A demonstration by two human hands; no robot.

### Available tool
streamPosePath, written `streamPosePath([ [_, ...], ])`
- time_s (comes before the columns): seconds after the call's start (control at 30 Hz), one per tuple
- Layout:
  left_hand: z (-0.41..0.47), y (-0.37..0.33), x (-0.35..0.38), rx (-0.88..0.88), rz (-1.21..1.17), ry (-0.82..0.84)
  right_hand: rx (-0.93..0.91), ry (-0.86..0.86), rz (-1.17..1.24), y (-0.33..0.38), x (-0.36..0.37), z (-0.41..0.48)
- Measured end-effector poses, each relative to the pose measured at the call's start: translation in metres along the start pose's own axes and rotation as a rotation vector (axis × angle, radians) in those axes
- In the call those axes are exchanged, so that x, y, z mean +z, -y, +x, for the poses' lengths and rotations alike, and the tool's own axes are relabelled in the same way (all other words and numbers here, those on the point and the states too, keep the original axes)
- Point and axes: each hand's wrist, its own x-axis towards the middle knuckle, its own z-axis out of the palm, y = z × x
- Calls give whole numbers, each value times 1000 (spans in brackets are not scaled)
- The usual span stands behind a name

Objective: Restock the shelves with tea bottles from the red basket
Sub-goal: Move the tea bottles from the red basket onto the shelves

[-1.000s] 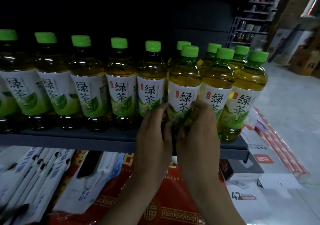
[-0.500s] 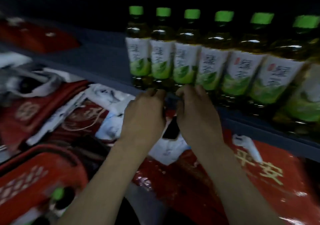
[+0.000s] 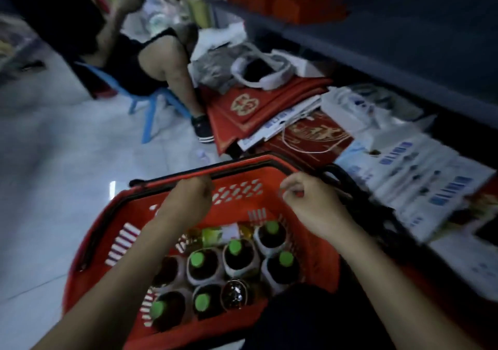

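**Both grips empty over the red basket [image 3: 231, 209]**

Down on the floor [image 3: 54, 161], basket open-topped. Above its far rim, left grip [image 3: 188, 201] curled in, holding nothing. Inside, tea bottles [image 3: 204, 266] upright: six green caps counted, plus two dark tops with no cap made out. One further bottle [image 3: 218, 235] on its side by the far wall. Then right grip [image 3: 310, 207], loosely curled, pinching nothing. Further right, white bags [image 3: 420, 188] laid flat.

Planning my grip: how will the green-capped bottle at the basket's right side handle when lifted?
The bottle looks full of dark tea, so probably heavy for its size. It stands upright, packed among other bottles in the red basket, so it should lift straight without tipping. Its round body would likely roll if laid down.
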Motion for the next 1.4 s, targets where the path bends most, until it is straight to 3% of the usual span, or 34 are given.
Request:
streamPosePath([
  [0.13,1,58,34,-209,-59,183,124,226,74,-16,45,20],
  [0.3,-2,90,76,-434,-214,388,235,376,106,-25,86,35],
  [0.47,-16,103,112,-549,-583,310,358,431,128,-42,115,34],
  [0.7,-9,119,139,-611,-796,211,454,511,118,-53,134,28],
  [0.83,-4,112,137,-610,-813,258,436,552,69,-53,138,27],
  [1.03,-9,102,124,-591,-773,198,465,572,134,-53,135,19],
  [1.2,-10,48,109,-383,-553,95,548,537,258,-55,132,20],
  [1.33,-28,27,75,-509,-686,0,696,528,456,-52,121,14],
  [1.4,-42,22,55,-578,-881,-6,685,576,587,-45,111,8],
])
